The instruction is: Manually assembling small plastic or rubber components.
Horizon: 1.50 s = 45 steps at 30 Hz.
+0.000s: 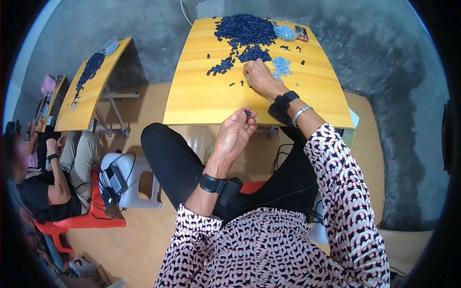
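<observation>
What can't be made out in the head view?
Right hand: any piece it may hold; head view, hidden by the hand itself.
Dark piece in the left hand: its full shape; head view, tiny and partly covered by the fingers.
Light-blue parts: individual shapes; head view, too small.
Co-worker's hand: anything it holds; head view, too small.
</observation>
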{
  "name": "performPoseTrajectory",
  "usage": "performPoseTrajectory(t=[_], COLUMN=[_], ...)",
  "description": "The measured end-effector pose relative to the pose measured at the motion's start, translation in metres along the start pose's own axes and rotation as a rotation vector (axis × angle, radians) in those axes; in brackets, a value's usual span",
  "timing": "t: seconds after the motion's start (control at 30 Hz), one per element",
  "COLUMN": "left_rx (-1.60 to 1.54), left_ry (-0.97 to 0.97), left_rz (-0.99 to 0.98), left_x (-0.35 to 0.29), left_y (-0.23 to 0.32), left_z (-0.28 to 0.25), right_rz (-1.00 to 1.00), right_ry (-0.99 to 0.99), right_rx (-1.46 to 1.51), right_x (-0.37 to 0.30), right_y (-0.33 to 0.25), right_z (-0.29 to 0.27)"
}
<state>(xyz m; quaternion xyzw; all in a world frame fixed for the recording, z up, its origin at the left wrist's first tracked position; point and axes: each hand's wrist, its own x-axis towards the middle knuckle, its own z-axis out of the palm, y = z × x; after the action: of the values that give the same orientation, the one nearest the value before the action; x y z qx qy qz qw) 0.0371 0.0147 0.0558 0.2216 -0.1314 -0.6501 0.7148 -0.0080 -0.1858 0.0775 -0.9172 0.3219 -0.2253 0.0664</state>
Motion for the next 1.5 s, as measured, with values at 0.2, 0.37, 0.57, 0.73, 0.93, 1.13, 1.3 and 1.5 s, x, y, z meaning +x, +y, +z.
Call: performPoseTrajectory(t=[0.2,0.37,0.57,0.73,0.93,1.13,1.3,1.5], left_rx=[0.008,-0.011,-0.01,0.001,0.008,0.017,0.017,0.013], left_ry=[-0.009,-0.004,-0.012,-0.009,-0.012,0.007,-0.003,0.011], left_rz=[0.014,0.015,0.017,0.008,0.014,0.01,0.009,0.006], left_x=[0.0,0.0,0.001,0.0,0.0,0.0,0.0,0.001], left_y=[0.001,0.001,0.001,0.0,0.001,0.0,0.0,0.0], left_z=[-0.002,-0.001,-0.003,0.002,-0.001,0.0,0.001,-0.001], right_rz=[0.078,0.018,0.053,0.038,0.102,0.109,0.066,-0.092], right_ry=[-0.019,0.052,-0.055,0.085,0.019,0.006,-0.073,-0.106], right_rx=[0.088,0.132,0.206,0.256,0.257,0.328,0.33,0.212], right_x=[-0.002,-0.007,0.0,0.002,0.002,0.003,0.004,0.004], right_y=[0.0,0.007,0.004,0.016,0.012,0.021,0.026,0.023], right_z=[-0.004,-0.004,-0.011,0.0,-0.001,-0.004,-0.008,-0.014])
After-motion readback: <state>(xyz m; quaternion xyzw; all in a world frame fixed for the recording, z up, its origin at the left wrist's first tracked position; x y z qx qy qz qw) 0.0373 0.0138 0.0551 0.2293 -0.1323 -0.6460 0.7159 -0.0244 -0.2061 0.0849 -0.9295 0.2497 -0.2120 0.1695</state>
